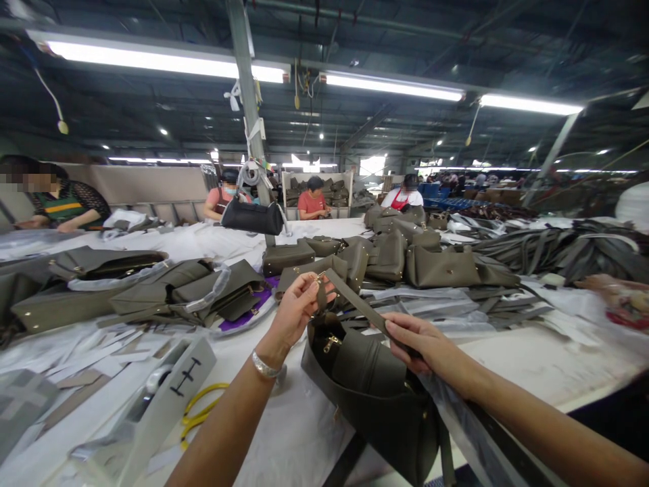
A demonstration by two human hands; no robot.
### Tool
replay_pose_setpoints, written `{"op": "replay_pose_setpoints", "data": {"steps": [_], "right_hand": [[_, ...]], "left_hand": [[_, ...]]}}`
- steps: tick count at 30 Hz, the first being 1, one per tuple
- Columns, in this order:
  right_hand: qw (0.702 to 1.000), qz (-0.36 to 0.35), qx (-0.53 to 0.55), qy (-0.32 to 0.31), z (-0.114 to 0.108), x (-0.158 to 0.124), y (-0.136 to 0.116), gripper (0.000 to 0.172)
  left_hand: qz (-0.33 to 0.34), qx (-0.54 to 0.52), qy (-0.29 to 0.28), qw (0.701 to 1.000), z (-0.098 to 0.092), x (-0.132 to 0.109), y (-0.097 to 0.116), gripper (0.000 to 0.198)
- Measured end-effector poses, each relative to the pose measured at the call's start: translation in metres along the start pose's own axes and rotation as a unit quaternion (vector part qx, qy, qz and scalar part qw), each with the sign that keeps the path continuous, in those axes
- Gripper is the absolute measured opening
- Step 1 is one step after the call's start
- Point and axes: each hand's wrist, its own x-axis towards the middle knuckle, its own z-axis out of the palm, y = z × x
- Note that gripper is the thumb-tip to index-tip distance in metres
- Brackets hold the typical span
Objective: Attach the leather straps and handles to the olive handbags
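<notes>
An olive-brown handbag [375, 406] lies open on the white table in front of me, with a gold clasp showing inside its mouth. Above it, my left hand [304, 297] pinches the buckle end of a strap by its gold hardware. The strap [355, 297] runs down to the right into my right hand [418, 338], whose fingers are closed around it. Clear plastic hangs below my right wrist. Part of the bag's far side is hidden behind my right hand.
More olive handbags [441, 267] are heaped across the table, with others [207, 287] at left. Straps [552, 250] pile up at right. A white box [162, 399] and yellow scissor handles [195, 412] lie near my left arm. A black bag [252, 216] hangs by the post; several co-workers sit beyond.
</notes>
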Motion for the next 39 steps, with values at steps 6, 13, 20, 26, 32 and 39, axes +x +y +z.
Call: {"op": "replay_pose_setpoints", "data": {"steps": [6, 13, 20, 26, 32, 39], "right_hand": [[0.999, 0.027, 0.002, -0.028, 0.004, 0.002, -0.003, 0.045], [0.999, 0.024, 0.008, -0.036, 0.006, 0.003, -0.003, 0.045], [0.996, -0.046, -0.021, -0.078, 0.007, 0.019, -0.007, 0.043], [0.994, -0.052, -0.024, -0.097, 0.006, 0.022, -0.003, 0.044], [0.995, -0.034, 0.037, -0.085, 0.003, 0.016, -0.007, 0.043], [0.996, -0.056, 0.01, -0.061, 0.004, 0.021, -0.01, 0.042]], "left_hand": [[0.001, 0.018, -0.006, 1.0, 0.003, -0.003, 0.003, 0.027], [-0.002, -0.005, -0.008, 1.0, 0.004, -0.006, 0.001, 0.023], [-0.016, -0.031, 0.003, 0.999, 0.006, -0.008, 0.0, 0.022], [-0.021, -0.042, 0.012, 0.999, -0.002, -0.009, 0.004, 0.023], [-0.005, -0.023, 0.02, 1.0, -0.005, -0.006, 0.002, 0.025], [0.035, 0.17, -0.064, 0.983, 0.016, -0.012, -0.007, 0.02]]}}
